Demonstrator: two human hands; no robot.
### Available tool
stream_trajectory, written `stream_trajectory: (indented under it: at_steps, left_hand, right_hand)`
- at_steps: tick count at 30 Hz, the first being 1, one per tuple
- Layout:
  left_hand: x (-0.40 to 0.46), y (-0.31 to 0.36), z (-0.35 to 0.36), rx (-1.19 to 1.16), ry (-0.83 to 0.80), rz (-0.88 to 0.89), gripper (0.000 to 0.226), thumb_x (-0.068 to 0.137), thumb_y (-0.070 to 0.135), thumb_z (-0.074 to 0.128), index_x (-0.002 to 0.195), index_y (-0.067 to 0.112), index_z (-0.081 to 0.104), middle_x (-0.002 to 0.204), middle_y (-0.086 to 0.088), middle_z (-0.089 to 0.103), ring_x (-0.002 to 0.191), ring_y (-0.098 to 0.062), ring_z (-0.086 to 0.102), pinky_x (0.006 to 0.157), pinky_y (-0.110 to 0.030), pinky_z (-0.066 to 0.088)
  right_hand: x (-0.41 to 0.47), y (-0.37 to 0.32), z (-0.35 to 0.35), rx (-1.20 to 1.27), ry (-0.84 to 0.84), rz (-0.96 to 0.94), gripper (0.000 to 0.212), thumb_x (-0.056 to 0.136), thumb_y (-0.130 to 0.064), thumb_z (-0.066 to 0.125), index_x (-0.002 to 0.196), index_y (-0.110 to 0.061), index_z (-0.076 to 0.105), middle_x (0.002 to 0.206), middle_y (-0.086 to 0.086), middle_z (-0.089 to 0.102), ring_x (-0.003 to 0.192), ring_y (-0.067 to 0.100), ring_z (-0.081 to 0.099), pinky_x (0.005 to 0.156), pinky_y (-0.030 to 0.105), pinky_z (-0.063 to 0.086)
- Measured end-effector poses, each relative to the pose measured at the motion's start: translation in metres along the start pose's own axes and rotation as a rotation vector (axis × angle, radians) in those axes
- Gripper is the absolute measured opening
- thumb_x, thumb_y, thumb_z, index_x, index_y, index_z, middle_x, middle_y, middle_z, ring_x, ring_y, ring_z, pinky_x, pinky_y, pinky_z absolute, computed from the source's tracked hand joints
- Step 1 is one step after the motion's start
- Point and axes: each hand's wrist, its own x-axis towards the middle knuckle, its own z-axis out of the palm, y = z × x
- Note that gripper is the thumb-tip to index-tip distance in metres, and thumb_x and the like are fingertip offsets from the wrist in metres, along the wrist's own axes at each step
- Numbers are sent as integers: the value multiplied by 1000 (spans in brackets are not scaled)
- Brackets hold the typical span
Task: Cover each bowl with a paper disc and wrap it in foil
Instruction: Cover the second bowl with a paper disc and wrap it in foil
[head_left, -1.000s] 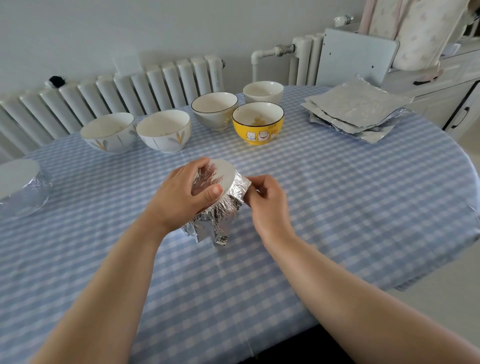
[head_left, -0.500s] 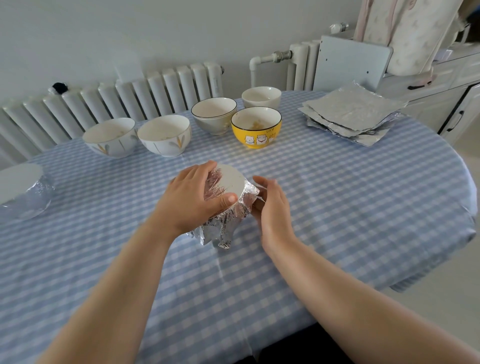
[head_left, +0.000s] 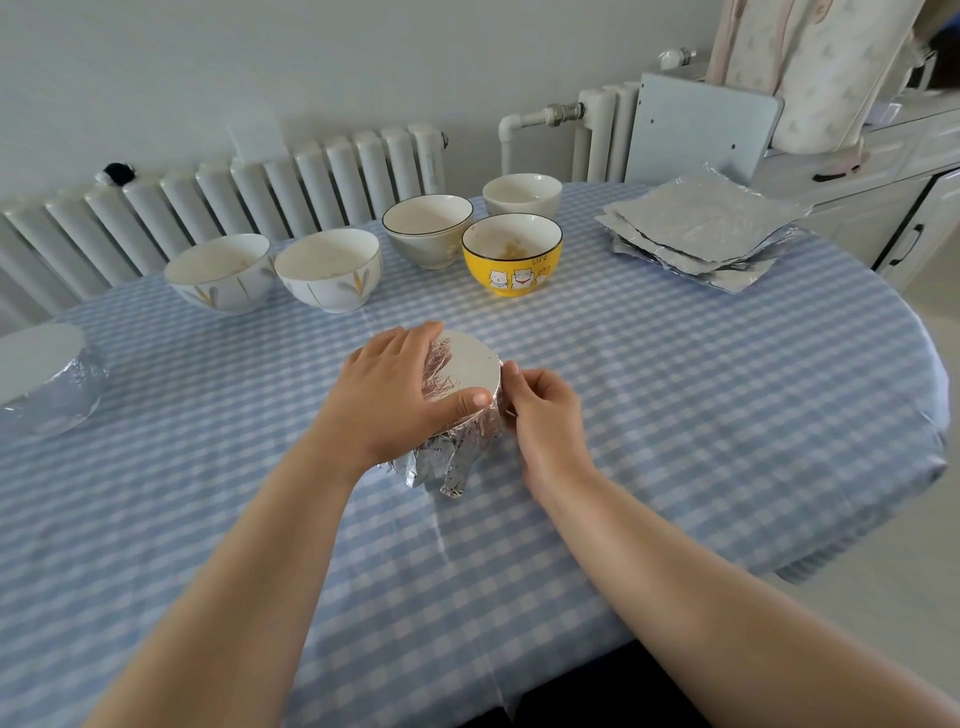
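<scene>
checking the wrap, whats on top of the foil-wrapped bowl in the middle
A white paper disc covers the foil-wrapped bowl, with the left hand pressing on it. The bowl's contents are hidden.

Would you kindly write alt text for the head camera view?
Two bare hands, left hand and right hand, press crinkled silver foil around a disc-covered bowl on a blue checked tablecloth. Behind stand five uncovered bowls, one yellow bowl, and stacked foil sheets.
</scene>
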Motion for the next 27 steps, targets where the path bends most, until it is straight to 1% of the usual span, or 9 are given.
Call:
stream_trajectory:
  at_steps: [5,8,9,11,16,19,21,24,27]
  left_hand:
    - [-1,-1,1,17,-1,8,123,55,100,19,151,24,29,151,3,41,142,-18,29,115,-41,21]
    - [0,-1,1,20,-3,6,127,52,103,14,150,25,29,150,4,41,142,-18,29,115,-41,21]
    - [0,-1,1,21,-5,4,125,53,102,15,151,25,28,150,4,41,142,-18,29,115,-41,21]
    - [0,0,2,27,-6,2,119,57,98,19,151,25,27,151,4,40,143,-18,28,115,-40,20]
    - [0,0,2,29,-2,3,115,60,95,22,152,25,26,151,5,39,143,-17,27,115,-40,19]
    - [0,0,2,37,1,7,115,60,95,21,152,25,26,151,4,39,143,-17,26,115,-40,19]
    - [0,0,3,44,4,10,115,61,95,20,152,26,26,152,4,39,143,-18,27,115,-40,19]
    - [0,-1,3,36,12,9,116,60,95,20,152,25,26,152,3,38,143,-19,28,115,-41,20]
    - [0,-1,3,34,19,8,117,59,96,20,152,25,26,152,3,39,142,-19,29,115,-42,21]
  right_hand:
    - [-2,-2,0,-19,19,-37,23,94,-27,66,76,-14,61,61,-6,58,55,6,52,62,28,45]
    - [-4,-3,-1,64,-4,-15,13,94,-23,66,85,-14,66,63,-7,62,56,4,56,60,24,49]
    - [-4,-4,-1,67,-18,-3,13,95,-24,65,87,-14,68,62,-7,63,57,5,57,61,25,49]
    - [-3,-4,-1,22,-37,12,20,94,-30,65,82,-14,69,59,-9,62,57,6,56,62,26,48]
    - [-5,-7,-2,-74,-13,-1,36,95,-36,63,67,-14,57,48,-14,54,46,0,47,58,23,42]
    - [-6,-8,-1,-99,-1,-12,37,96,-36,61,66,-16,53,45,-15,52,44,-1,45,58,24,40]
    - [-6,-9,0,-117,1,-7,37,97,-35,60,67,-16,50,44,-16,51,42,-2,43,56,21,39]
    - [-5,-10,1,-130,1,3,34,97,-33,60,69,-16,49,46,-15,50,41,-1,41,53,19,36]
    - [-5,-10,1,-164,12,10,31,97,-34,59,72,-17,52,55,-11,54,48,1,45,56,21,38]
